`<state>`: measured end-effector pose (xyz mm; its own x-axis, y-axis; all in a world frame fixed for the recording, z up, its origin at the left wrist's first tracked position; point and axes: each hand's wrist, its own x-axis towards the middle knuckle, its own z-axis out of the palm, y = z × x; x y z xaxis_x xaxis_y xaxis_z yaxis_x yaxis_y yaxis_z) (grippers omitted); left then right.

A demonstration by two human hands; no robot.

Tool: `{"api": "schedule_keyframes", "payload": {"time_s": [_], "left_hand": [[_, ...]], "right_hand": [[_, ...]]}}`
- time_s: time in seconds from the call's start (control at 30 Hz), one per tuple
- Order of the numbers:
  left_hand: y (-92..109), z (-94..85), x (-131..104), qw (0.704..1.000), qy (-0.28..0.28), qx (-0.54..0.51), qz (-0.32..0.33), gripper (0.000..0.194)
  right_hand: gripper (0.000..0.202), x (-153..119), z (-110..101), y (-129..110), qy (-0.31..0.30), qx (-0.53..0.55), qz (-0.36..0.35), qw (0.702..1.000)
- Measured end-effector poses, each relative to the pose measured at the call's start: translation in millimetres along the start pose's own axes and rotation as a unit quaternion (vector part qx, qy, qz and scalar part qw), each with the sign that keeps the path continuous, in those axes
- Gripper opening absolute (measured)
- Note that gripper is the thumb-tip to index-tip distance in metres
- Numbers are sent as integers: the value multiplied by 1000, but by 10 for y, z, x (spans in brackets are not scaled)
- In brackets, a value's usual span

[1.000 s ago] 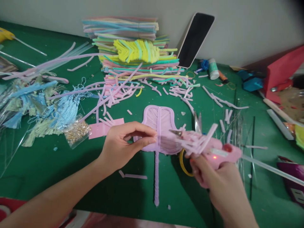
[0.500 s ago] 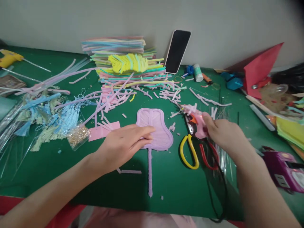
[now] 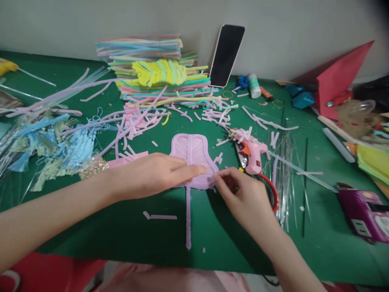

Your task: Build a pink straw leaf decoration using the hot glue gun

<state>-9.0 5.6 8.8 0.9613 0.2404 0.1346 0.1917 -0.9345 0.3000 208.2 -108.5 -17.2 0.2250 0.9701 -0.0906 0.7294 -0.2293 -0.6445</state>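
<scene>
Right hand pinched at edge of lilac fan, long axis near-to-far, stem nearest.

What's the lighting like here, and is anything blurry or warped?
Head view: soft, dim light; the right hand and left hand cast dark shadows on the green table; pale glints show on the clear strips; the phone looks black, without strong glare; fine detail is slightly soft throughout; the top right corner darkens; side edges seem a little stretched.
</scene>
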Motion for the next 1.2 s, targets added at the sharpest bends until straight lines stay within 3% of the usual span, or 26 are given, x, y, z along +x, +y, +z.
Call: {"api": "schedule_keyframes", "payload": {"time_s": [0.1, 0.23, 0.47, 0.63, 0.73, 0.93, 1.2], "left_hand": [[-30, 11, 35, 998, -45, -3, 44, 43], [-36, -24, 76, 996, -78, -14, 33, 41], [-100, -4, 193, 991, -109, 48, 58, 45], [-76, 18, 261, 989, -134, 50, 32, 40], [-47, 13, 264, 986, -128, 95, 58, 37], [-39, 49, 246, 981, -61, 149, 111, 32], [-24, 62, 275, 973, -86, 172, 131, 34]], "right_hand": [[27, -18, 100, -25, -15, 25, 17, 999], [42, 89, 135, 6, -7, 8, 6, 1000], [42, 164, 149, 37, -29, 41, 11, 999], [43, 170, 143, 39, -33, 50, 15, 998], [42, 179, 141, 25, -29, 49, 12, 998], [42, 161, 137, 6, -33, 52, 12, 998], [41, 156, 134, 9, -37, 64, 15, 997]]}}
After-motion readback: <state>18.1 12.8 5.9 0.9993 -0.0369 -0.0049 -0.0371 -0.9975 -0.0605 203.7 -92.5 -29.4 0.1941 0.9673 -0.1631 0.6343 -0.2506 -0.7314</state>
